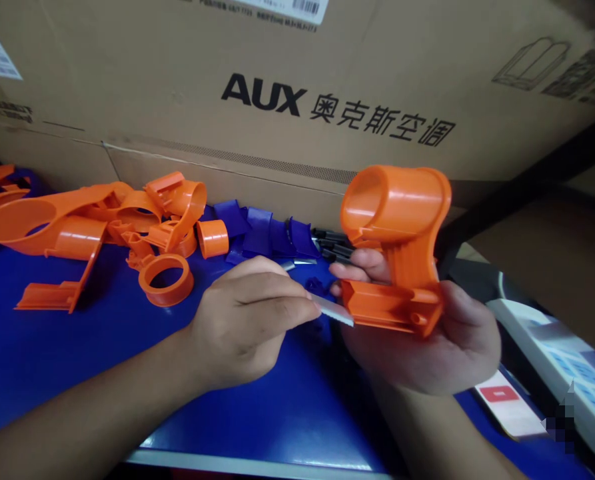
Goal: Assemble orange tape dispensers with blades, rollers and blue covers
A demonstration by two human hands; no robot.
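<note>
My left hand [250,320] pinches a thin metal blade [336,311] with a finely toothed edge between thumb and fingers. The blade's far end meets the open end of the lower channel on an orange plastic tape dispenser body [397,207]. My right hand [427,363] is wrapped around that body from below and behind, holding it up above the table. A rounded loop forms its top and a straight slotted bar its bottom. How far the blade reaches into the slot, I cannot tell.
Orange dispenser parts [77,237] and an orange ring [166,293] lie at left on the blue table [257,427]. Curved blue plastic pieces [258,230] sit by the large cardboard box [167,93]. A power strip [537,333] and a phone [514,410] are at right.
</note>
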